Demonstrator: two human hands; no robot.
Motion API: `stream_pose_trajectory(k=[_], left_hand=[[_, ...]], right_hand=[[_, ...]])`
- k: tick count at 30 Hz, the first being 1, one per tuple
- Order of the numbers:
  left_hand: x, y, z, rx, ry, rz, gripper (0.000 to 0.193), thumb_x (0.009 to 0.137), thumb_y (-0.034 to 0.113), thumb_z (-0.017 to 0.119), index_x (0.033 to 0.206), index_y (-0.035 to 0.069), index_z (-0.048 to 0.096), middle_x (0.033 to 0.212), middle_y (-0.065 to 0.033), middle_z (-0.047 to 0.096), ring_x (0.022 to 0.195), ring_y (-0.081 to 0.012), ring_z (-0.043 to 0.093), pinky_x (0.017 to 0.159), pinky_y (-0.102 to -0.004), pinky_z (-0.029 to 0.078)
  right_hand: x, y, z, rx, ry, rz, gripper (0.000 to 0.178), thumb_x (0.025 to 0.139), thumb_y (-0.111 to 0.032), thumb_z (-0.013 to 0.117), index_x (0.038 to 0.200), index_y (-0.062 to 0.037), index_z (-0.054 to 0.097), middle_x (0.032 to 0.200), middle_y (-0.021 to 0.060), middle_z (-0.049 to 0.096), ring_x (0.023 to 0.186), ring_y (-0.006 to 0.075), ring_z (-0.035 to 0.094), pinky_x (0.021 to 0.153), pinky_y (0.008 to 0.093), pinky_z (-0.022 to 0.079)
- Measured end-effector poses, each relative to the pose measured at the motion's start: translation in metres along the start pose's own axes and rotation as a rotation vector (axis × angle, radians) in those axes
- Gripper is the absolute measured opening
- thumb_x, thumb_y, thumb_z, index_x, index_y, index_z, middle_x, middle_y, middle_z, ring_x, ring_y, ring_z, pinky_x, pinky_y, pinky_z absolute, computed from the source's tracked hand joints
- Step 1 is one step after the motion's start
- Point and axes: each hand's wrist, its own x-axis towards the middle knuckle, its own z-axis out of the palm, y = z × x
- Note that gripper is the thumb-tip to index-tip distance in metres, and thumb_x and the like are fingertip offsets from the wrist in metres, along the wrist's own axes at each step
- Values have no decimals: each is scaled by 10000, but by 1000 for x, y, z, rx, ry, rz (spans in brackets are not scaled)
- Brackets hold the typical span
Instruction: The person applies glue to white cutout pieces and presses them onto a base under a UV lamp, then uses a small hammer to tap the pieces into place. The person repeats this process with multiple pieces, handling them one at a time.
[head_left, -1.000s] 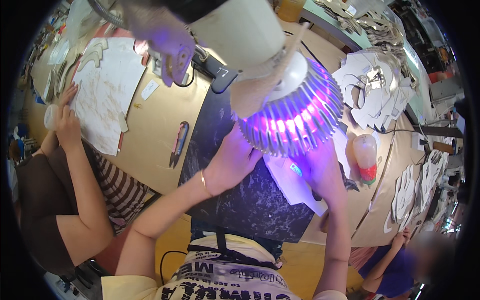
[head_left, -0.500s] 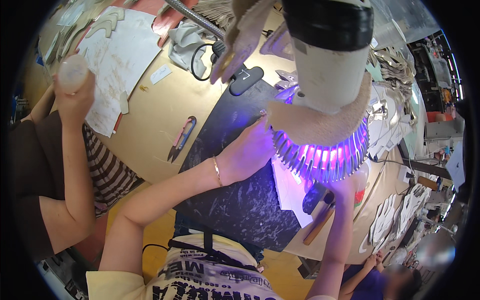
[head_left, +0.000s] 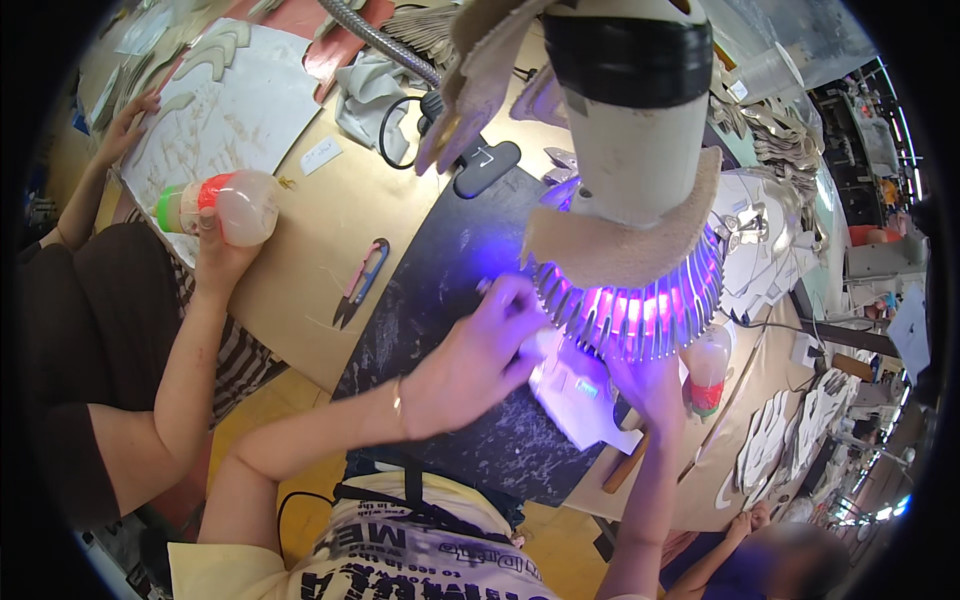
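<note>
A lamp with a white body [head_left: 635,160] and a finned metal rim hangs over the bench, casting violet light. A tan fuzzy pad [head_left: 620,245] is wrapped over its shade. Beneath it lies a flat pale cut piece [head_left: 578,405], angled over the black work board [head_left: 450,400]. My left hand [head_left: 480,355] is at the piece's left edge, fingers bent and thumb and forefinger pinched; what they hold is unclear. On the piece's right side is my right hand [head_left: 650,385], its fingertips hidden beneath the lamp.
Thread snips [head_left: 362,283] lie left of the board. A co-worker's hand [head_left: 222,255] grips a clear bottle [head_left: 245,207] with red and green parts. A similar bottle [head_left: 708,368] stands right of the lamp. A wooden handle [head_left: 625,468] and stacked cut pieces [head_left: 775,440] lie at right.
My left hand has drawn back toward me from the lamp, and the pale piece shows more. My right hand shifted slightly left. The co-worker's bottle was lowered and tipped sideways.
</note>
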Motion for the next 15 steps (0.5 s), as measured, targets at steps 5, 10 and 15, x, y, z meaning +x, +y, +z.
stream_pose_trajectory(k=[5, 10, 15], left_hand=[[-56, 29, 1, 83, -139, -190, 328, 859, 155, 734, 1161, 57, 649, 1173, -145, 533, 1086, -331, 569, 926, -446, 474], [-37, 21, 9, 484, -111, 172, 451, 865, 356, 713, 1217, 85, 631, 1382, -154, 515, 1358, -363, 415, 1136, -511, 319], [-5, 5, 19, 484, -342, 160, 612, 865, 414, 697, 1358, 90, 536, 1473, -169, 450, 1428, -368, 346, 1204, -537, 227]], right_hand=[[-36, -20, 5, -44, 138, 100, 446, 801, -232, 797, 1171, -36, 643, 1066, 150, 574, 988, 340, 575, 886, 426, 444], [-35, -28, 11, -100, 120, 152, 349, 828, -268, 779, 1060, -43, 647, 942, 85, 612, 871, 268, 596, 782, 408, 413], [-28, -34, 7, 42, 27, 345, 298, 846, -257, 761, 1035, -50, 661, 870, 75, 622, 773, 261, 594, 749, 390, 420]])
